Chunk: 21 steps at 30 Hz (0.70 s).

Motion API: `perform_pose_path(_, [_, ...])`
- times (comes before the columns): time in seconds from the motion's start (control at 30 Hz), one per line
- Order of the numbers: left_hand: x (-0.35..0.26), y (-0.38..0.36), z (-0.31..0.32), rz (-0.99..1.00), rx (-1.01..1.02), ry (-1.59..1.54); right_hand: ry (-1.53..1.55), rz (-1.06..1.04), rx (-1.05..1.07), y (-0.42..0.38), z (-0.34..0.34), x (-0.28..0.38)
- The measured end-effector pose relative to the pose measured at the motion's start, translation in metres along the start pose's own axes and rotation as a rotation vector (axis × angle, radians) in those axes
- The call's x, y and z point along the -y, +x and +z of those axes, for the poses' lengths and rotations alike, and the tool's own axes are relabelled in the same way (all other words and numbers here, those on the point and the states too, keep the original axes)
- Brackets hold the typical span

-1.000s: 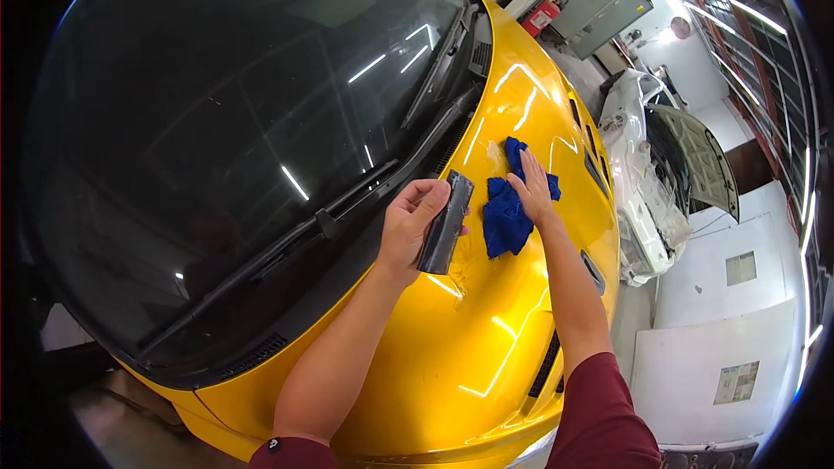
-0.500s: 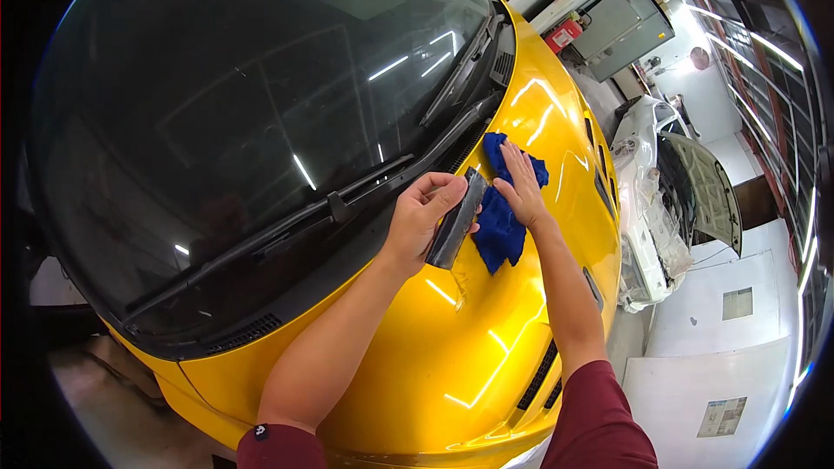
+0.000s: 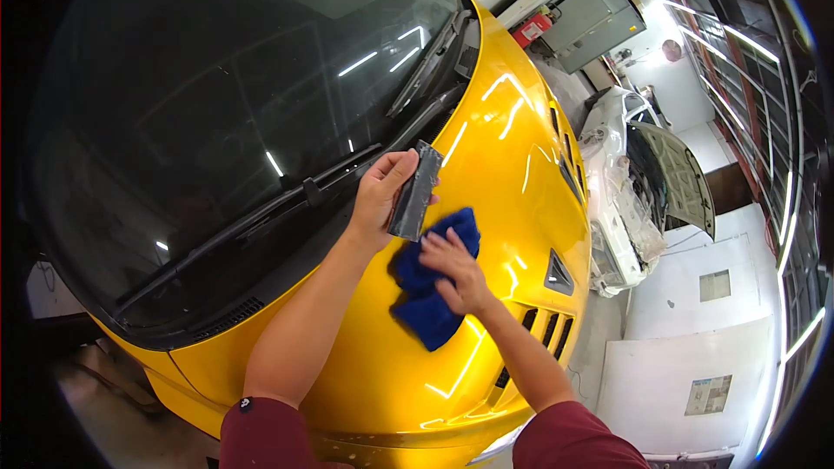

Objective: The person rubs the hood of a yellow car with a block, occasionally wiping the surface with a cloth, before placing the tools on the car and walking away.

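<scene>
My left hand (image 3: pixel 382 195) is closed around a dark, flat rectangular sanding block (image 3: pixel 417 191), raised above the hood near the windshield's lower edge. The thumb lies on its near side and fingertips show beyond it. Below and to the right, my right hand (image 3: pixel 455 269) bears down on a bunched blue cloth (image 3: pixel 432 320), its fingers slightly bent over the fabric. The cloth lies against the glossy yellow hood (image 3: pixel 504 182). Part of the cloth is hidden beneath the palm.
A dark windshield (image 3: pixel 226 122) with a wiper (image 3: pixel 261 217) borders the hood on the left. Black vents (image 3: pixel 547 326) cut into the hood on the right. Beyond stands a white car (image 3: pixel 617 191) with its hood raised, and a grey cabinet (image 3: pixel 595 26).
My right hand has swept the blue cloth down the hood, toward me and to the left. The left hand has shifted slightly left with the sanding block. The whole view has turned a little.
</scene>
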<state>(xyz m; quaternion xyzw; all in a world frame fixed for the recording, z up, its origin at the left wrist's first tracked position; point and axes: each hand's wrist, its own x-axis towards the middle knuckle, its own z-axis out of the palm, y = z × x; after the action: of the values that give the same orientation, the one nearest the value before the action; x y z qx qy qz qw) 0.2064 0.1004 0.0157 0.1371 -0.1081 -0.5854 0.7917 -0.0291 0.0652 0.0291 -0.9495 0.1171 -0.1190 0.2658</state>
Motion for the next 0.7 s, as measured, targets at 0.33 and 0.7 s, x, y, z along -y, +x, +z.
perform_pose_path(0.33, [-0.002,-0.002,0.007,-0.018,-0.03,-0.038,1.039,1.288,-0.635,-0.117,-0.064,0.071])
perform_pose_path(0.7, [0.0,0.001,0.006,0.001,-0.041,-0.095,0.025,0.823,-0.486,-0.167,0.006,-0.008])
